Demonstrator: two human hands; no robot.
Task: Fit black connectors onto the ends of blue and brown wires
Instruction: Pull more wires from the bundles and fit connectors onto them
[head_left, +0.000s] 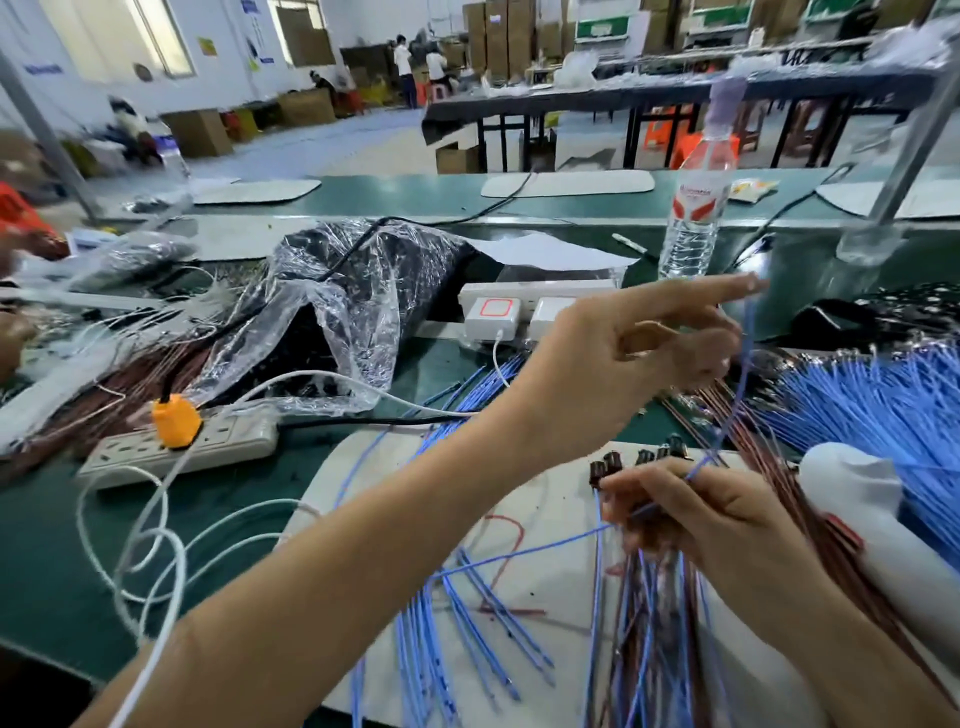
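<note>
At 4 o'clock, right hand (727, 519) grips wire bundle (649, 597) with black connectors (644, 457); left hand (623, 353) grip on blue wire (732, 415) unclear; bottle (691, 228) label illegible.

blue wires (857, 410), brown wires (769, 499), black connectors (644, 457), orange plug (175, 421), green table (62, 571)

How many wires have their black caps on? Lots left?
Done: a few black connectors already sit on the wire bundle in the right hand. In hand: the left hand holds up one blue wire. Left: the big blue pile and the brown wires beside it.
</note>
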